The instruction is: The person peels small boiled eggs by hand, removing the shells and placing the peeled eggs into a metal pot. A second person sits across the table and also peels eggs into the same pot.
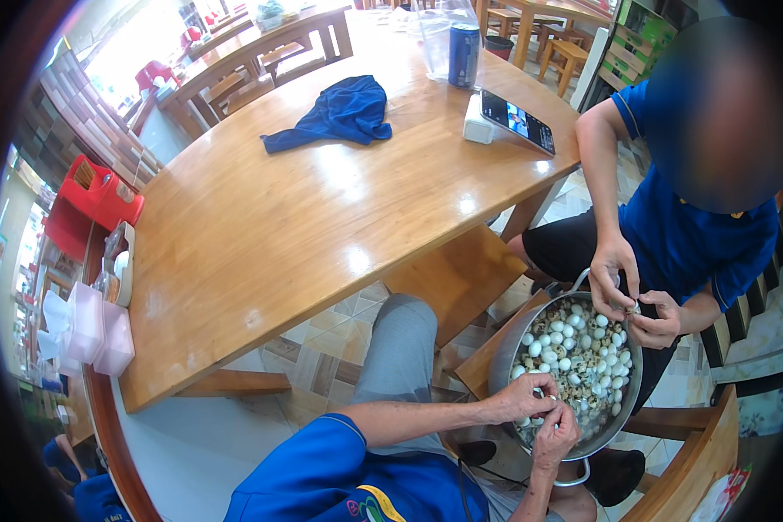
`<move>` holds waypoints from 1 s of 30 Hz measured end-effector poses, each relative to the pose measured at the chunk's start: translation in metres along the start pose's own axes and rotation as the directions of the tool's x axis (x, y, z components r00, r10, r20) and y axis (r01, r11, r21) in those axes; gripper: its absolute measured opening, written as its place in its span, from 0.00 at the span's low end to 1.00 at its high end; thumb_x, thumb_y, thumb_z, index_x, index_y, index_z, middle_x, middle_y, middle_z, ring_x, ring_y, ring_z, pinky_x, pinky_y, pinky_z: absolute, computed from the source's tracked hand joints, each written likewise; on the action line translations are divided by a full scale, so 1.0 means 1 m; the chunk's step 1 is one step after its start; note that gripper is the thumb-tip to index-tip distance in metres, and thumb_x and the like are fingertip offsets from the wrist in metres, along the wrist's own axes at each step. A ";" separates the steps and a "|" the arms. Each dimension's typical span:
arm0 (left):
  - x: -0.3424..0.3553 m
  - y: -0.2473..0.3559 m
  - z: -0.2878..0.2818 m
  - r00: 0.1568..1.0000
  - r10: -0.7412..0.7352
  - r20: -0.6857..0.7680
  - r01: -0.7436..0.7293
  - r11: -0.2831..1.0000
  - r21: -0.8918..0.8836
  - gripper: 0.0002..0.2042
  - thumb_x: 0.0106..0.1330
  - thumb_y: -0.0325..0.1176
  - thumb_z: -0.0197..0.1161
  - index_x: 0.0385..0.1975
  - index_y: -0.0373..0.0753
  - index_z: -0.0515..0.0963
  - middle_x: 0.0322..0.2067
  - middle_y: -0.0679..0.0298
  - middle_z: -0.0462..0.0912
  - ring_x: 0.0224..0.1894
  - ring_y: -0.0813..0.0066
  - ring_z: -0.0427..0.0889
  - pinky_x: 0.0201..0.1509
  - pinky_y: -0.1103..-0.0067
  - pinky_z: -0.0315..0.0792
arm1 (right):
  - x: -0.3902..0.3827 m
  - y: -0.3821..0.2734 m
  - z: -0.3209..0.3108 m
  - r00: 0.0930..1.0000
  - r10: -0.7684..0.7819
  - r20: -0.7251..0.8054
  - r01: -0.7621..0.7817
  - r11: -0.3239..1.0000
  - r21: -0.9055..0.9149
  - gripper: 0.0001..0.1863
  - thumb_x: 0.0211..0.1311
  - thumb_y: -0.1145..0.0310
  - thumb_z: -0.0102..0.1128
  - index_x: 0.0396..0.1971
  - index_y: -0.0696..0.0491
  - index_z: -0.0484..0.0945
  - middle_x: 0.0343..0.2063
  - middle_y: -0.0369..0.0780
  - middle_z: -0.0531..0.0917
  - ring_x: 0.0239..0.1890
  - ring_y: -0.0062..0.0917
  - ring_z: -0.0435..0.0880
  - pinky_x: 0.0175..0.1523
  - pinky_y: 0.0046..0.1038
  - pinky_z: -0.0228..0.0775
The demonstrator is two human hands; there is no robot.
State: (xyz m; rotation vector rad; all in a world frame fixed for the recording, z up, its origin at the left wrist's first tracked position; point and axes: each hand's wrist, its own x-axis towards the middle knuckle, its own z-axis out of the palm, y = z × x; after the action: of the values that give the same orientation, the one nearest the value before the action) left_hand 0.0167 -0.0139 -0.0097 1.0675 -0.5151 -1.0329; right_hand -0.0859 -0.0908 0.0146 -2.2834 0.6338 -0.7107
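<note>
A large metal pot (498, 383) at the right holds many small white peeled quail eggs (549, 357), with speckled eggs and shell bits among them. Over its near rim, my left hand (525, 398) and my right hand (555, 437) meet, fingertips pinched together. A small pale piece, seemingly a quail egg, shows between them, mostly covered by the fingers. Across the pot, a co-worker's two hands (616, 277) pinch a small speckled egg above the far rim.
The wooden table (235, 252) carries a blue cloth (344, 113), a propped phone (517, 122), a blue can (464, 56) and pink tissue boxes (103, 331). A wooden stool (457, 270) stands beside my knee. A chair back (696, 461) rises at the lower right.
</note>
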 end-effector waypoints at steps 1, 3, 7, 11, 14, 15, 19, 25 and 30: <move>0.000 0.000 0.000 1.000 -0.010 0.004 0.010 1.000 0.003 0.07 0.57 0.29 0.58 0.32 0.33 0.71 0.29 0.67 0.73 0.28 0.84 0.74 0.30 0.87 0.71 | 0.000 0.000 0.001 1.000 0.009 -0.013 -0.009 1.000 0.004 0.06 0.58 0.76 0.47 0.26 0.61 0.73 0.18 0.43 0.76 0.19 0.30 0.75 0.26 0.29 0.66; 0.000 0.001 0.000 1.000 -0.013 0.022 0.014 1.000 -0.008 0.07 0.57 0.29 0.57 0.31 0.34 0.71 0.29 0.67 0.73 0.28 0.84 0.74 0.30 0.86 0.71 | 0.000 -0.001 0.001 0.999 0.043 -0.006 -0.043 0.999 -0.005 0.07 0.58 0.75 0.46 0.26 0.61 0.73 0.17 0.44 0.76 0.18 0.30 0.74 0.26 0.29 0.65; -0.001 0.002 -0.001 0.998 -0.055 0.017 0.056 0.989 -0.137 0.05 0.57 0.28 0.56 0.32 0.36 0.71 0.27 0.67 0.74 0.27 0.83 0.75 0.31 0.84 0.72 | 0.003 0.000 0.002 0.997 0.078 -0.012 -0.078 0.997 -0.001 0.06 0.57 0.75 0.48 0.26 0.60 0.73 0.19 0.46 0.76 0.20 0.35 0.75 0.26 0.33 0.65; -0.003 0.004 -0.005 0.992 -0.114 0.054 0.125 0.947 -0.298 0.07 0.59 0.27 0.56 0.36 0.36 0.71 0.27 0.64 0.77 0.26 0.77 0.77 0.31 0.80 0.74 | 0.003 0.006 -0.008 0.981 0.196 0.012 -0.195 0.980 -0.039 0.05 0.55 0.75 0.49 0.27 0.60 0.74 0.21 0.48 0.76 0.24 0.40 0.76 0.30 0.34 0.66; -0.005 0.008 -0.007 0.979 -0.192 0.070 0.204 0.901 -0.383 0.06 0.60 0.26 0.54 0.36 0.34 0.72 0.29 0.62 0.77 0.28 0.76 0.78 0.33 0.80 0.75 | 0.004 0.014 -0.013 0.983 0.184 -0.010 -0.184 0.982 -0.048 0.05 0.54 0.75 0.50 0.29 0.59 0.75 0.22 0.46 0.77 0.27 0.41 0.76 0.32 0.34 0.67; -0.003 0.010 -0.008 0.973 -0.218 0.073 0.229 0.901 -0.369 0.06 0.60 0.26 0.54 0.36 0.34 0.72 0.30 0.62 0.78 0.28 0.76 0.78 0.33 0.80 0.75 | 0.005 0.016 -0.013 0.986 0.164 -0.035 -0.166 0.982 -0.085 0.06 0.54 0.75 0.50 0.29 0.59 0.75 0.23 0.46 0.78 0.28 0.41 0.77 0.33 0.34 0.67; -0.002 0.008 -0.003 0.984 -0.172 0.048 0.178 0.945 -0.275 0.09 0.57 0.25 0.56 0.38 0.32 0.72 0.28 0.62 0.77 0.27 0.80 0.76 0.31 0.83 0.72 | 0.005 0.015 -0.016 0.998 0.055 -0.040 -0.060 0.987 -0.149 0.08 0.54 0.75 0.50 0.32 0.59 0.76 0.26 0.46 0.79 0.31 0.40 0.77 0.40 0.33 0.68; -0.006 0.010 0.001 0.992 -0.110 0.055 0.117 0.984 -0.135 0.09 0.56 0.29 0.58 0.36 0.34 0.73 0.25 0.67 0.76 0.27 0.83 0.74 0.31 0.84 0.70 | 0.006 -0.004 -0.019 0.967 0.240 0.089 -0.252 0.955 0.156 0.10 0.56 0.72 0.51 0.35 0.63 0.76 0.30 0.46 0.80 0.33 0.32 0.78 0.40 0.30 0.68; 0.003 0.004 -0.001 0.996 -0.075 0.049 0.081 0.986 -0.148 0.08 0.58 0.31 0.59 0.32 0.34 0.71 0.26 0.68 0.74 0.25 0.84 0.73 0.28 0.86 0.69 | 0.010 0.002 -0.009 0.958 0.275 0.079 -0.284 0.945 0.160 0.09 0.57 0.73 0.49 0.30 0.62 0.76 0.22 0.44 0.79 0.24 0.27 0.76 0.32 0.28 0.66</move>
State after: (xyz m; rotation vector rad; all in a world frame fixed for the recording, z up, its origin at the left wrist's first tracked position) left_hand 0.0202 -0.0154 -0.0062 0.9392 -0.4260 -1.1480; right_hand -0.0847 -0.1020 0.0218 -1.9968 0.8186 -0.5393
